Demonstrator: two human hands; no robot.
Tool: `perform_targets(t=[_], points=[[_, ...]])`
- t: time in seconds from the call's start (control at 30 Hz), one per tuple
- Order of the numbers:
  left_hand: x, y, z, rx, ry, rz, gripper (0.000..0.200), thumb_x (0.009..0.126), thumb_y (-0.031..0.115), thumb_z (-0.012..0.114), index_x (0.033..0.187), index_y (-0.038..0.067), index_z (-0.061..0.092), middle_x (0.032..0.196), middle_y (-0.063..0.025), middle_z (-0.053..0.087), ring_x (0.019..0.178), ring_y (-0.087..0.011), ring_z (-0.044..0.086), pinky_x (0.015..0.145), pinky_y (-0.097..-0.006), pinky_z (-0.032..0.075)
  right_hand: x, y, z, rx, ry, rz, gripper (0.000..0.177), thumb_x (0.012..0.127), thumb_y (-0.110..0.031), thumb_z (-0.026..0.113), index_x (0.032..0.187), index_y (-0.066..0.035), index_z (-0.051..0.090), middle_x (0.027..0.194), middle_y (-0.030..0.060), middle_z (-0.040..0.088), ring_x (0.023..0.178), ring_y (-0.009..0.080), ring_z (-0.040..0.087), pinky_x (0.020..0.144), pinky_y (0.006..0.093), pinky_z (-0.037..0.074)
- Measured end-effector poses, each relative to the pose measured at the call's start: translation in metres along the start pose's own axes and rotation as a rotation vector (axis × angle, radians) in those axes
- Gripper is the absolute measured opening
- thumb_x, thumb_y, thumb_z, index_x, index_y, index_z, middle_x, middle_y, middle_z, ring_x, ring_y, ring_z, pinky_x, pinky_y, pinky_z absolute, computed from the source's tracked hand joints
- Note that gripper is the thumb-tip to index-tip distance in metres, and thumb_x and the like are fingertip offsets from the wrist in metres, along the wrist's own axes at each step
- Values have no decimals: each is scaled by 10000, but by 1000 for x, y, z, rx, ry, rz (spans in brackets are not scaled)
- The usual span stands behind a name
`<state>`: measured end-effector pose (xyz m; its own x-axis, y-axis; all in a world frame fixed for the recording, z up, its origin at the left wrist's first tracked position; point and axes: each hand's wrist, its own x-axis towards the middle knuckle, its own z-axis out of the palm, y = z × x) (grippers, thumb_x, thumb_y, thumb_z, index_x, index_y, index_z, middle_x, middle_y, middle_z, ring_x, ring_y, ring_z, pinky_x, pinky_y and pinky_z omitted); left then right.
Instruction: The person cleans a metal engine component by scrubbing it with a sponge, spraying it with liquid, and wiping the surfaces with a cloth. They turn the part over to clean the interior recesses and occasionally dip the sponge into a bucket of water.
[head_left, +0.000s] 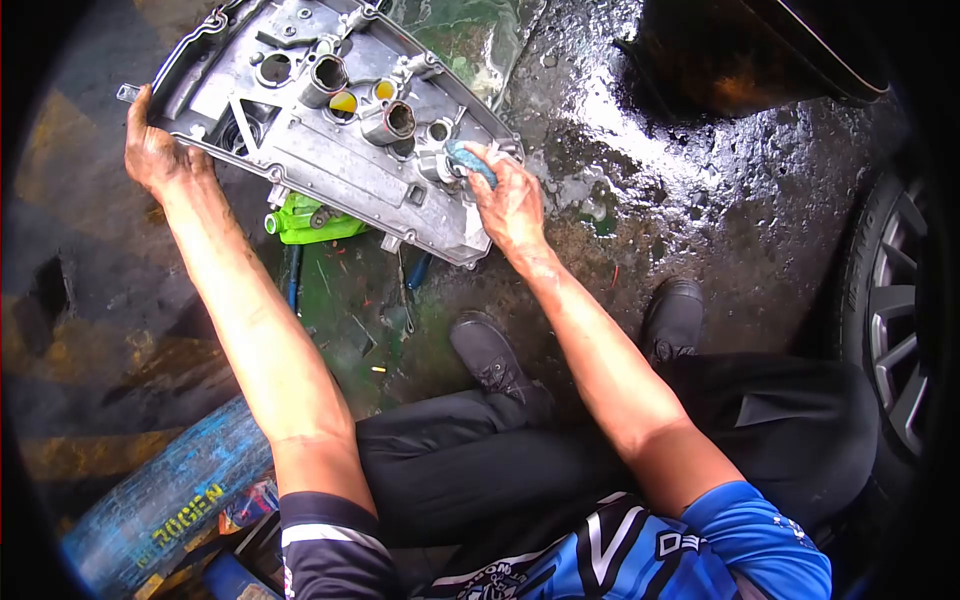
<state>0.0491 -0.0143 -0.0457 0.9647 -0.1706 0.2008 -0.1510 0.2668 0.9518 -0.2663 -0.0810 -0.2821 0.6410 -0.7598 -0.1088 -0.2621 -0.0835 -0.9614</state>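
A grey metal engine valve cover [330, 135] is held tilted above the floor, its ribbed inner side with round tubes and holes facing me. My left hand [165, 155] is closed around its left corner, partly hidden behind the rim. Pinched in my right hand [508, 200] is a blue scrubbing pad [470, 160], pressed against the cover's right end beside a round port. Under the cover's lower edge lies a bright green plastic bottle [315, 222], partly hidden by it.
Wet, oily floor [610, 190] surrounds my shoes. A dark drum [750, 60] stands at upper right, a car wheel [895, 310] at the right edge. A blue gas cylinder [170, 500] lies at lower left. A blue-handled tool [418, 272] rests below the cover.
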Motion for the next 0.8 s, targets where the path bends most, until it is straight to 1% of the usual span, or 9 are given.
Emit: perform_targets(t=[0.23, 0.37, 0.4, 0.43, 0.5, 0.6, 0.67, 0.73, 0.8], points=[[-6, 1, 7, 29, 14, 34, 211, 900, 65, 620, 1012, -111, 651, 994, -212, 692, 846, -338, 706, 800, -463, 601, -20, 4, 17, -117, -97, 153, 418, 938, -314, 646, 1254, -41, 657, 1114, 204, 672, 1074, 371, 625, 950, 444, 475], [3, 0, -5, 33, -6, 14, 214, 884, 76, 634, 992, -109, 640, 962, -215, 695, 806, -354, 708, 783, -489, 599, 0, 3, 7, -2, -405, 355, 392, 969, -325, 597, 1284, -97, 646, 1137, 234, 662, 1042, 353, 651, 873, 438, 515], [2, 1, -2, 55, 8, 34, 218, 887, 76, 628, 995, -112, 638, 966, -222, 693, 808, -360, 708, 790, -495, 599, 9, -4, -2, -74, -480, 323, 341, 960, -240, 584, 1276, -133, 654, 1103, 226, 659, 1000, 346, 662, 836, 443, 531], [-1, 0, 1, 76, 18, 50, 221, 889, 77, 622, 998, -115, 636, 971, -229, 690, 811, -367, 707, 798, -502, 598, 15, 38, 20, -161, -489, 1, 312, 928, -163, 587, 1225, -120, 672, 1055, 214, 650, 980, 352, 658, 839, 456, 529], [1, 1, 2, 150, -7, 116, 236, 891, 48, 587, 1028, -142, 622, 1010, -274, 670, 840, -393, 703, 815, -531, 592, 32, 40, 13, -148, -552, -43, 326, 878, -109, 610, 1197, -105, 680, 1024, 209, 632, 972, 361, 652, 844, 463, 529], [1, 0, 8, 144, 39, 119, 235, 887, 32, 584, 1017, -158, 632, 1008, -269, 668, 810, -386, 696, 786, -528, 592, 44, 38, 2, -45, -651, 19, 282, 991, -222, 579, 1209, -72, 676, 907, 170, 702, 841, 292, 683, 764, 392, 524], [7, -1, 4, 228, 18, 223, 240, 889, 45, 596, 1006, -159, 640, 995, -262, 669, 791, -381, 691, 767, -517, 592, 39, 29, -4, 90, -587, 87, 295, 1000, -244, 579, 1195, -46, 676, 885, 172, 705, 815, 268, 683, 747, 385, 520], [1, 5, 11, 177, 58, 125, 259, 879, 93, 648, 987, -143, 655, 976, -223, 682, 787, -354, 688, 744, -469, 592, 28, 22, -11, 130, -525, 133, 290, 994, -231, 585, 1184, -33, 680, 884, 176, 699, 803, 244, 679, 744, 383, 522], [9, 5, -1, 224, -39, 133, 273, 879, 115, 662, 999, -130, 656, 979, -201, 693, 791, -336, 694, 752, -454, 592, 24, 55, 8, -74, -337, -316, 271, 991, -210, 580, 1175, -45, 689, 859, 165, 699, 787, 243, 678, 737, 376, 521]])
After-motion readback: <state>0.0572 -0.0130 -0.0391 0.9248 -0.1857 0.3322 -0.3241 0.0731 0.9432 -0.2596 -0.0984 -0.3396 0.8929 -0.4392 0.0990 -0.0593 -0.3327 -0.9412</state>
